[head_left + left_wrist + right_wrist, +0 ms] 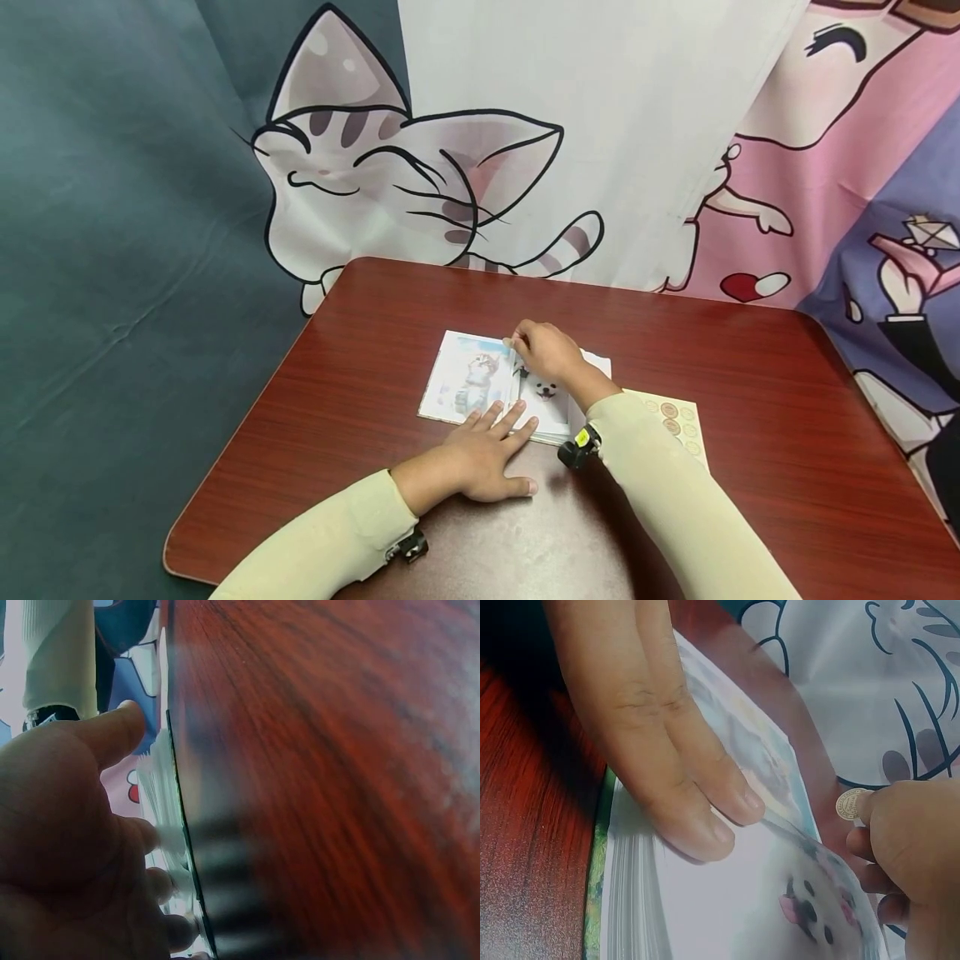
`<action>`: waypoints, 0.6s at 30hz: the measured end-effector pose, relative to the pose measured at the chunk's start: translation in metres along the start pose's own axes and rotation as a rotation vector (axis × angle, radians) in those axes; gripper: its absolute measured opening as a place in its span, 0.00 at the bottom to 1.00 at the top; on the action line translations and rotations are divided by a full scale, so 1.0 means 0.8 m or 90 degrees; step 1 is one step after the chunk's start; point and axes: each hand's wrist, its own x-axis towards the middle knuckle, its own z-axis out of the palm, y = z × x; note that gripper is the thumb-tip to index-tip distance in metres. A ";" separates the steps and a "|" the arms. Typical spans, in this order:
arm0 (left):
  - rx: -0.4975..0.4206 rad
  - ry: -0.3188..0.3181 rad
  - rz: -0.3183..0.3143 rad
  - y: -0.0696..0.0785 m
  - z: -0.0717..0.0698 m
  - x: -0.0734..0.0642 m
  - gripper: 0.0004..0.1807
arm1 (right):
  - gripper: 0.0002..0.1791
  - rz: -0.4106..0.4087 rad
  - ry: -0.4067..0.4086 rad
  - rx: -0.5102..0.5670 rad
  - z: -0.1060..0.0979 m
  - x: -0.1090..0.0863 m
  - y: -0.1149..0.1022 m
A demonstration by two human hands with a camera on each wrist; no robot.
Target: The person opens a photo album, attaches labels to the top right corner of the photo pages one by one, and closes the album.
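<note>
An open book (442, 400) lies on the table, with a kitten picture on its left page and a white dog picture (814, 911) on its right page. My left hand (487, 462) rests with spread, straight fingers on the book's lower edge near the middle fold. Above the top of that fold, my right hand (547, 350) pinches a small round gold sticker (850, 804) between thumb and finger. Beyond the book's right side lies a pale yellow sheet (690, 429) of round stickers, partly hidden under my right sleeve.
The reddish-brown wooden table (780, 400) extends around the book on all sides. Behind it hangs a cloth backdrop (630, 100) printed with cartoon cats. A small black camera (577, 450) is strapped to my right wrist.
</note>
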 end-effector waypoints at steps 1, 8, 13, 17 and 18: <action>0.001 0.000 -0.001 0.000 0.000 0.000 0.50 | 0.11 -0.003 0.001 -0.004 0.001 0.001 0.000; 0.006 0.003 -0.001 0.000 -0.001 0.000 0.50 | 0.10 0.008 -0.004 -0.024 0.007 0.004 0.000; 0.009 0.007 0.000 -0.001 0.001 0.000 0.50 | 0.12 0.003 0.004 -0.042 0.009 0.005 -0.001; 0.009 0.007 0.000 -0.001 0.002 0.001 0.51 | 0.13 -0.017 0.008 -0.073 0.010 0.008 -0.001; 0.009 0.008 0.000 -0.001 0.002 0.001 0.51 | 0.13 -0.020 0.007 -0.080 0.010 0.009 -0.001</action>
